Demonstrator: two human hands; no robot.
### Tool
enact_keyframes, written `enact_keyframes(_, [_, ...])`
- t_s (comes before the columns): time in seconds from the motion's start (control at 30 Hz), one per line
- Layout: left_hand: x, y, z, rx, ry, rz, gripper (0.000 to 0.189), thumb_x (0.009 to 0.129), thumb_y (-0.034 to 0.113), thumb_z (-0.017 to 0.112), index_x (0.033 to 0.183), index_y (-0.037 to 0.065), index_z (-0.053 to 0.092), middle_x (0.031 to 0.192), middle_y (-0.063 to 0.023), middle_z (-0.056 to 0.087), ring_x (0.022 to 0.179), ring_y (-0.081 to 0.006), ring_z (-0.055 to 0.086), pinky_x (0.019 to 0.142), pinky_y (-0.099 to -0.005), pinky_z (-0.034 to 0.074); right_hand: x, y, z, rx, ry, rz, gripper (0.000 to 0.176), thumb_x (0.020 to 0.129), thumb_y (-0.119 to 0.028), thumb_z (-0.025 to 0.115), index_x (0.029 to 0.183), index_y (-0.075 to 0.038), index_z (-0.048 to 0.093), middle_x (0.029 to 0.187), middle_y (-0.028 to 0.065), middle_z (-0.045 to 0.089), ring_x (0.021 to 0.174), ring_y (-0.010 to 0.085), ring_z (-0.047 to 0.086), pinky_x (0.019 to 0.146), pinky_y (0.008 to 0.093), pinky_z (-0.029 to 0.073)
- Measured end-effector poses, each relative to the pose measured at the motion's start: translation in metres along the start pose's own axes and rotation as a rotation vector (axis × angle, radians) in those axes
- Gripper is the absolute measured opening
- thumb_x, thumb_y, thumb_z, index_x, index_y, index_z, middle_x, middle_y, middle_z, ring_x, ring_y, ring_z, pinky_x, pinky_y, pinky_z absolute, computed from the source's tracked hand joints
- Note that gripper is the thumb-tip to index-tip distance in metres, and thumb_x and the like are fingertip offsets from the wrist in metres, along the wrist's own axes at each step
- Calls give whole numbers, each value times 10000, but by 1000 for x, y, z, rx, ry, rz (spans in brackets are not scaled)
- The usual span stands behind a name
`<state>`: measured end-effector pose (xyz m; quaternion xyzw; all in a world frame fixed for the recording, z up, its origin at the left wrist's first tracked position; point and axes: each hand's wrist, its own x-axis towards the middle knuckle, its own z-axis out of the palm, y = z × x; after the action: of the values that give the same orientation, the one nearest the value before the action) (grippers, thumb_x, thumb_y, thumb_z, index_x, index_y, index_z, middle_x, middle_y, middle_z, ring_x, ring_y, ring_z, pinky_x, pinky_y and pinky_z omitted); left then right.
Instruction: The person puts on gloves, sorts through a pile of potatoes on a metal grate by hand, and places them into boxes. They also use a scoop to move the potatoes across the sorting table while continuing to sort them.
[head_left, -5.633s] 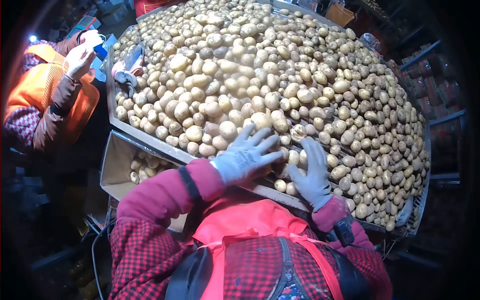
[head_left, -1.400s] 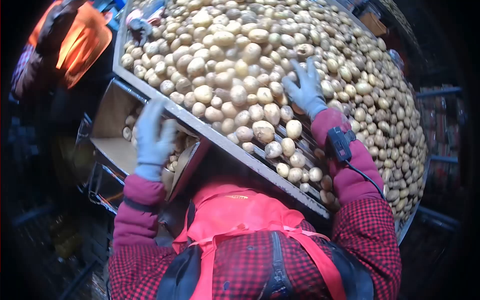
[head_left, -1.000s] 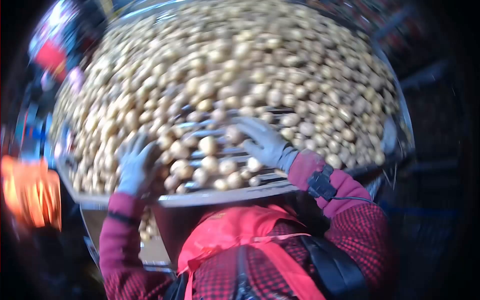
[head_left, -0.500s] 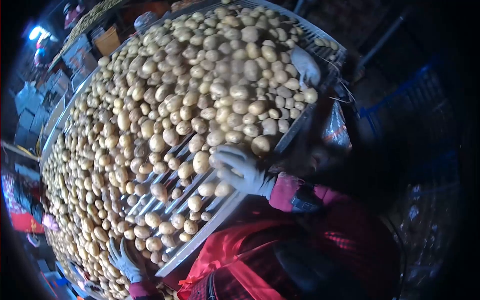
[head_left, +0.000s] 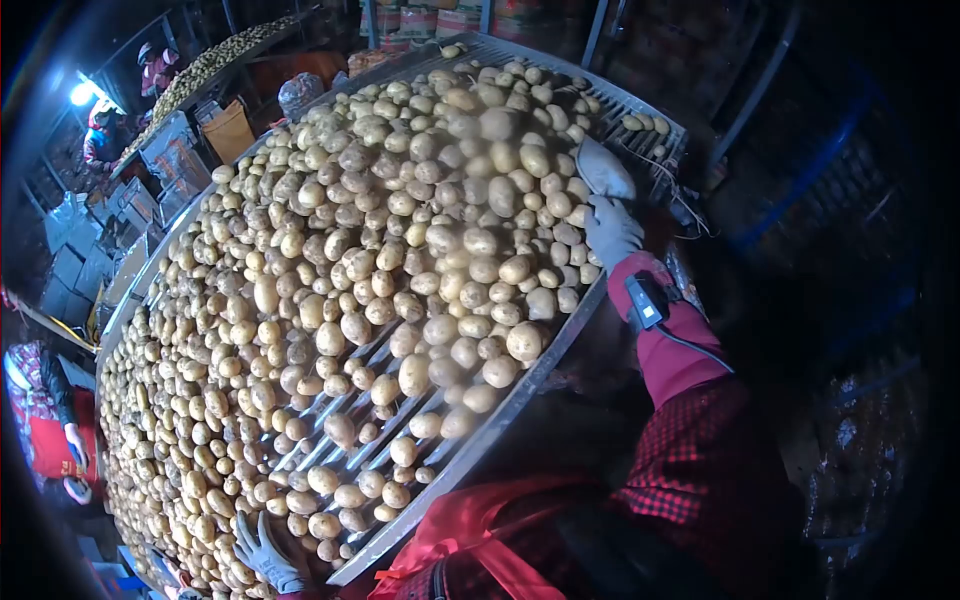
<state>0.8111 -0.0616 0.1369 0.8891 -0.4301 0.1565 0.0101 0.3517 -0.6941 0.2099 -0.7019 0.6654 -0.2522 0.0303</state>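
Many loose potatoes (head_left: 330, 250) cover a large slatted metal sorting table (head_left: 395, 400), with bare slats showing near my side. My right hand (head_left: 612, 235), in a light grey glove, is at the table's right edge. Its fingers reach over the potatoes there, right at the lower edge of a whitish oblong piece (head_left: 603, 168) that looks like cloth or a glove. On the potatoes at the near left corner lies my left hand (head_left: 266, 560), gloved too, its fingers spread. A dark device with a cable (head_left: 645, 302) is strapped to my right wrist.
A co-worker in a red apron (head_left: 62, 440) stands at the left side of the table. Two other people (head_left: 100, 135) are by another potato-covered table (head_left: 215, 70) at the back left. Boxes and a brown carton (head_left: 228, 132) stand beyond the far rim. Stacked sacks (head_left: 418, 22) line the back.
My right hand has moved from the potatoes beside the bare slats up along the right edge to the whitish piece. My left hand stays at the near left. The view has shifted slightly.
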Motion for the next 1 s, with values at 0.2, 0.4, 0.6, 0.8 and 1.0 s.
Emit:
enact_keyframes(0.2, [4, 7, -9, -19, -50, -40, 426, 948, 329, 570, 1310, 114, 633, 1549, -210, 434, 1434, -394, 390, 1175, -583, 239, 0, -53, -90, 460, 216, -184, 298, 991, -255, 627, 1245, -108, 682, 1135, 151, 716, 1016, 308, 697, 879, 388, 554])
enact_keyframes(0.4, [8, 7, 0, -88, -29, -85, 464, 832, 195, 686, 1295, 166, 665, 1509, -215, 483, 1439, -410, 396, 1199, -620, 195, -15, -77, -145, 724, 309, -319, 332, 1033, -112, 574, 1340, 4, 625, 1261, 116, 666, 1061, 216, 672, 892, 317, 539])
enact_keyframes(0.6, [14, 10, -8, -50, -12, -120, 460, 790, 244, 743, 1249, 239, 703, 1450, -151, 545, 1362, -366, 474, 1125, -627, 275, -58, -151, -65, 1075, -195, -269, 413, 1068, -139, 480, 1446, 27, 489, 1385, 136, 541, 1023, 216, 649, 795, 282, 522])
enact_keyframes(0.8, [15, 12, -14, 20, 37, -109, 340, 821, 256, 743, 1161, 254, 738, 1442, -99, 562, 1304, -346, 505, 1067, -585, 337, -148, -250, 20, 1222, -774, -44, 398, 1059, -40, 410, 1445, -28, 506, 1311, 106, 608, 929, 145, 635, 723, 232, 509])
enact_keyframes(1.0, [20, -1, -15, -5, 45, -131, 367, 828, 241, 724, 1193, 279, 717, 1446, -108, 541, 1292, -355, 506, 1046, -599, 350, -183, -252, 44, 1104, -1001, -239, 443, 1080, -210, 471, 1495, -56, 488, 1267, 64, 640, 887, 89, 608, 678, 200, 487])
